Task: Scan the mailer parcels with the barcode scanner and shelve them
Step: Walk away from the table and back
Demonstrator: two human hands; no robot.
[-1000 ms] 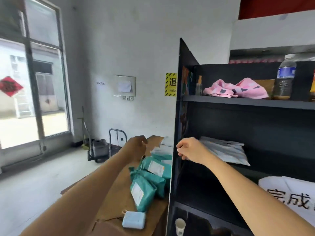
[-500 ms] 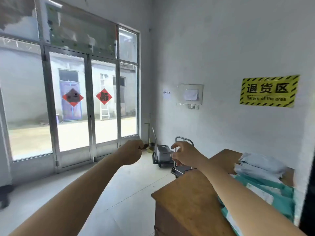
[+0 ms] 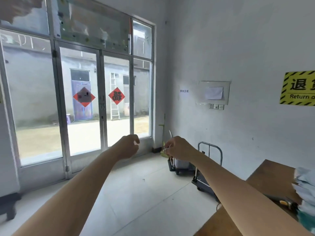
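Both my arms reach forward in mid-air over the floor. My left hand [image 3: 129,145] is loosely curled, thumb apart from the fingers, and holds nothing. My right hand [image 3: 179,148] has its fingertips drawn together with nothing between them. At the right edge, pale mailer parcels [image 3: 305,183] lie stacked on a brown wooden table [image 3: 271,176], with teal mailers [image 3: 306,221] below them. A dark object with a yellow spot [image 3: 287,203], possibly the barcode scanner, lies beside the stack, partly hidden by my right forearm. The shelf is out of view.
Glass double doors [image 3: 100,103] with red diamond decorations fill the far wall. A folding hand cart [image 3: 207,178] and a small wheeled case [image 3: 180,165] stand by the white wall. A yellow return-area sign [image 3: 299,88] hangs at the right. Pale tiled floor [image 3: 139,193] stretches ahead.
The view has swung left from the black shelf to the doors and table corner. Both hands stay raised and empty; the mailer stack has slid to the right edge.
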